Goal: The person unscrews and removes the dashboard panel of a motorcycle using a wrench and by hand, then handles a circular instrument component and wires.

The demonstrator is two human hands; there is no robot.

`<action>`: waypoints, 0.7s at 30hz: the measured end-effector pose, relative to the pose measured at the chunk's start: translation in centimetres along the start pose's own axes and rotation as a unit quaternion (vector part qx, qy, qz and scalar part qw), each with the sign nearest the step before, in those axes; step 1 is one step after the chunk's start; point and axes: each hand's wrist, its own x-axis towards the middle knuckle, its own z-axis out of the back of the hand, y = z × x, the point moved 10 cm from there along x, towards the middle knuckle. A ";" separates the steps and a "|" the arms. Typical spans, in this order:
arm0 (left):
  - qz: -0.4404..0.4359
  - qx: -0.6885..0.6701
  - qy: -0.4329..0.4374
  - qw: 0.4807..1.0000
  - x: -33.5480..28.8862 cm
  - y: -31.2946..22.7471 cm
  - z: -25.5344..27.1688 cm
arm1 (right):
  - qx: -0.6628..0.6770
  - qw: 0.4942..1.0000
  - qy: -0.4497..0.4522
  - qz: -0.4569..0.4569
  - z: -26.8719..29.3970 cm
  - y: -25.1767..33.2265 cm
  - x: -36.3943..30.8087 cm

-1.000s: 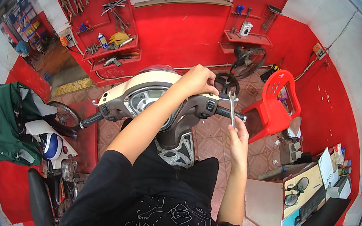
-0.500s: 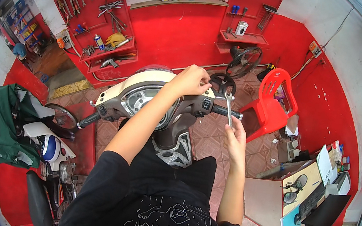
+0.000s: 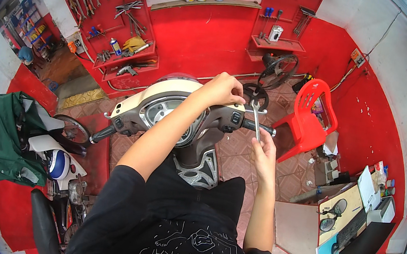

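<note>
My right hand [image 3: 264, 158] is closed round the lower end of a silver open-ended wrench [image 3: 256, 119], held upright over the right handlebar grip [image 3: 251, 125] of a cream and brown scooter [image 3: 167, 90]. The wrench's jaw points away from me, close to the brake lever [image 3: 263, 111]. My left arm crosses over the round dashboard [image 3: 156, 112]. At its end my left hand [image 3: 223, 89] is bent down with fingers drawn together above the right side of the handlebar, just left of the jaw. Whatever those fingertips pinch is too small to make out.
A red plastic chair [image 3: 308, 121] stands to the right, with a black fan [image 3: 278, 67] behind it. A desk [image 3: 326, 232] holds two round mirrors [image 3: 332, 214] and a keyboard. Tool boards [image 3: 105, 14] hang on the far wall. Another two-wheeler [image 3: 65, 170], partly under a green cover, stands at left.
My left fingers have shifted slightly right, and the wrench's jaw has come slightly left, so they are closer together. The whole view has moved a little.
</note>
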 end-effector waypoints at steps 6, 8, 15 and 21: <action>0.034 0.043 0.001 0.998 0.0 -0.1 0.1 | -0.006 1.000 -0.012 0.000 0.6 0.3 0.9; 0.025 0.036 -0.007 0.999 0.0 0.0 0.0 | -0.018 1.000 0.004 0.022 0.5 0.3 1.9; -0.040 0.108 -0.043 0.992 -0.2 -1.2 0.6 | -0.071 0.988 -0.029 0.134 -1.3 1.8 7.3; -0.065 0.006 -0.027 0.998 -0.8 -1.1 0.3 | -0.025 0.995 -0.021 0.093 -2.3 1.1 10.9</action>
